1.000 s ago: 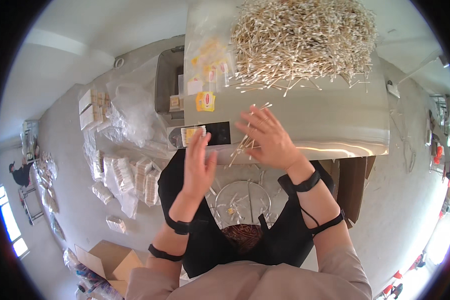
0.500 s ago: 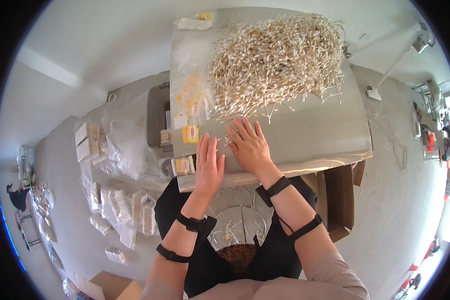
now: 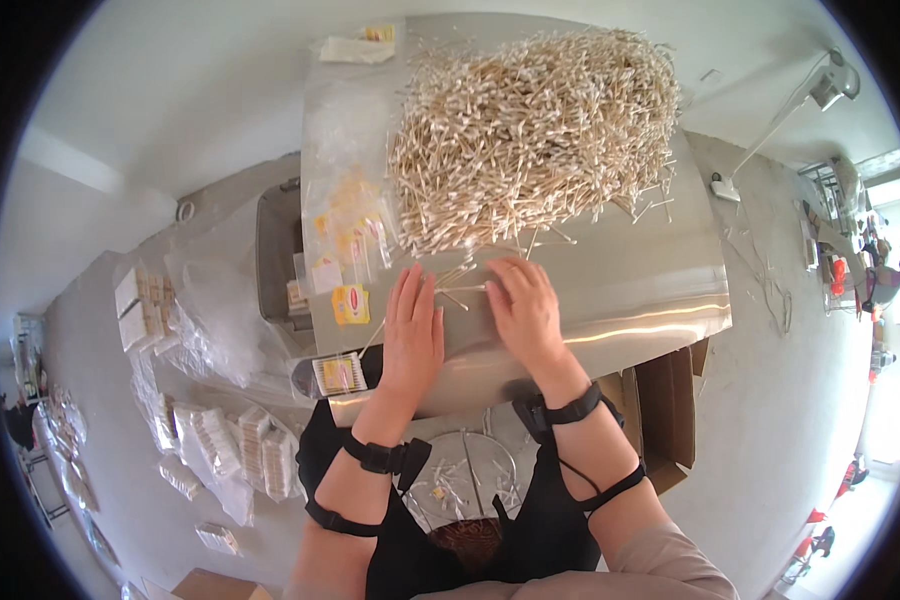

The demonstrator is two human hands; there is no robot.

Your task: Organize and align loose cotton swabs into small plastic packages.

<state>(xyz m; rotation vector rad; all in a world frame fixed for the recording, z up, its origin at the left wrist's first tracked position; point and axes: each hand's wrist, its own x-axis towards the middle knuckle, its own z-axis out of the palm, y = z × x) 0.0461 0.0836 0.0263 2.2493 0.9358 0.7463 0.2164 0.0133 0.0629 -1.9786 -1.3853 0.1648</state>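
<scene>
A big heap of wooden cotton swabs (image 3: 540,140) covers the far part of the metal-topped table (image 3: 630,270). At its near edge a few loose swabs (image 3: 455,290) lie between my two hands. My left hand (image 3: 415,330) is open, its fingers stretched forward and its palm partly turned inward, beside these swabs. Opposite it, my right hand (image 3: 526,312) is open too, with fingers slightly bent and the thumb side near the end of one loose swab. Whether the fingertips touch that swab I cannot tell.
Clear plastic bags (image 3: 355,215) with yellow labels and a yellow card (image 3: 350,304) lie left of the heap. A pack of swabs (image 3: 338,375) sits at the table's near left corner. A grey bin (image 3: 278,240) stands left, a cardboard box (image 3: 667,410) right, and packed bundles (image 3: 215,440) lie on the floor.
My right hand has moved right and turned its fingers inward, away from lying flat over the swabs. My left hand stays at the left of them. The whole view has shifted slightly.
</scene>
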